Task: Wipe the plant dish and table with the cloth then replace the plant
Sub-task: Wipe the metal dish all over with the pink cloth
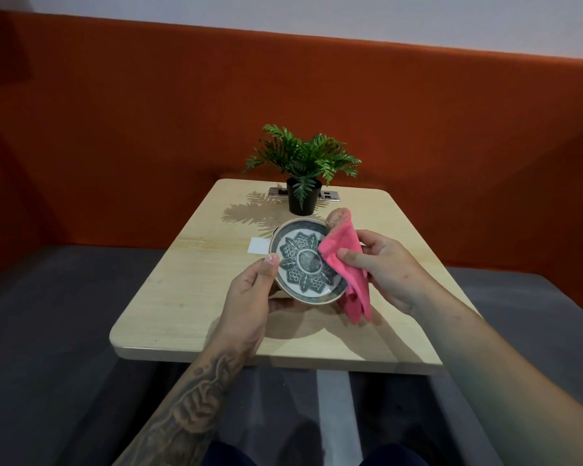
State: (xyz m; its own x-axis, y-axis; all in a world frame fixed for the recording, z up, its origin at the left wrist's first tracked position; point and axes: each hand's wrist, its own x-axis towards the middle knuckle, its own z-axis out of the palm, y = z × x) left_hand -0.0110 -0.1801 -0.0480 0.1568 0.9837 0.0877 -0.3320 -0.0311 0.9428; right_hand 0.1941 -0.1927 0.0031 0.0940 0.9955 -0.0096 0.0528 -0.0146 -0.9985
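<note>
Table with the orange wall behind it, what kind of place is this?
Probably a café or office lounge booth: a padded orange backrest wraps round a small wooden table, and a socket panel is set into it behind the potted plant.

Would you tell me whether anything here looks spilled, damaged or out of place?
Nothing looks spilled or broken. The green plant in a black pot stands on the pale wooden table, off the patterned round dish held by the left hand.

My left hand [249,290] has a pale thumbnail; dark floral tattoos cover its forearm [196,391]; dark blue trousers [236,455] at six o'clock.
</note>
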